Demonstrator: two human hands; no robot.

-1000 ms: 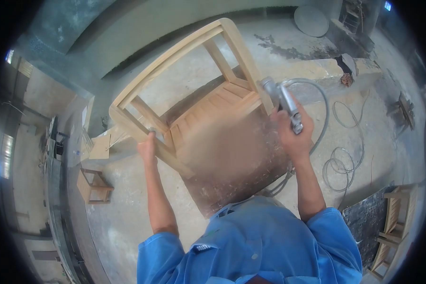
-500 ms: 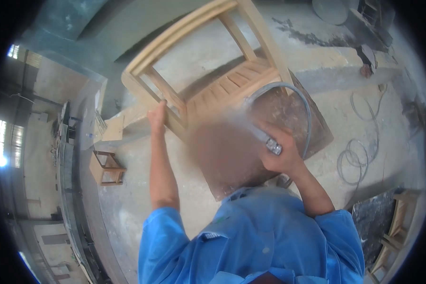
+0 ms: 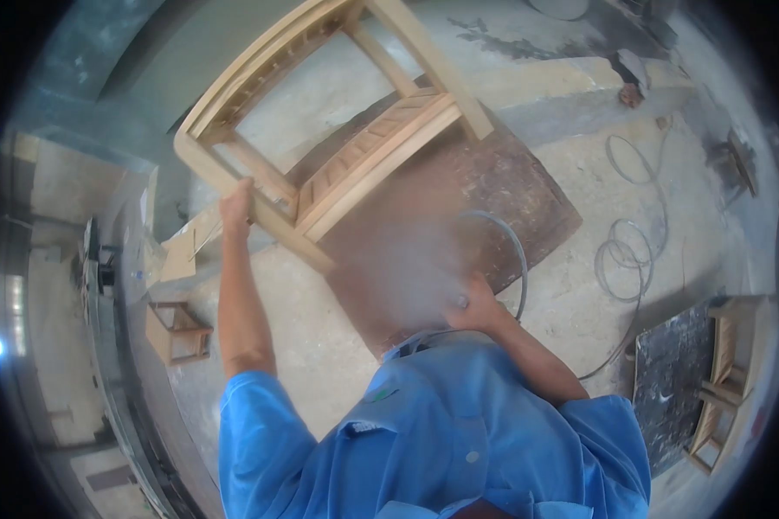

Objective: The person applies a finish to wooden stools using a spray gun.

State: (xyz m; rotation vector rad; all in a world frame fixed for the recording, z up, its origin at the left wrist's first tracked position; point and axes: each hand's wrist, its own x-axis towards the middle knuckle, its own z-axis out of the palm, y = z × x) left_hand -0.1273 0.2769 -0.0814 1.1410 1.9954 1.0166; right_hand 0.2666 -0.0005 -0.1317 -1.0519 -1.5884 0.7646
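A light wooden frame with two slatted shelves (image 3: pixel 381 169) is tilted over a brown board (image 3: pixel 528 186). My left hand (image 3: pixel 237 206) is wrapped round the frame's left rail. Near my chest, my right hand (image 3: pixel 478 307) is closed on a tool with a small metal end, mostly hidden by a greyish blur. From that tool a grey hose (image 3: pixel 518 246) curves up and over to the right. The blurred patch covers the board between the hand and the frame's lower edge.
Looped hose (image 3: pixel 623 251) lies on the floor at the right. A small wooden stool (image 3: pixel 177 333) stands at the left. At the lower right are a dark speckled panel (image 3: pixel 671 381) and more slatted wooden frames (image 3: pixel 720 389). Part of another person (image 3: pixel 630 78) shows at the upper right.
My right hand with the tool has drawn down and closer to my chest, away from the frame. The frame and my left hand appear further left in the view.
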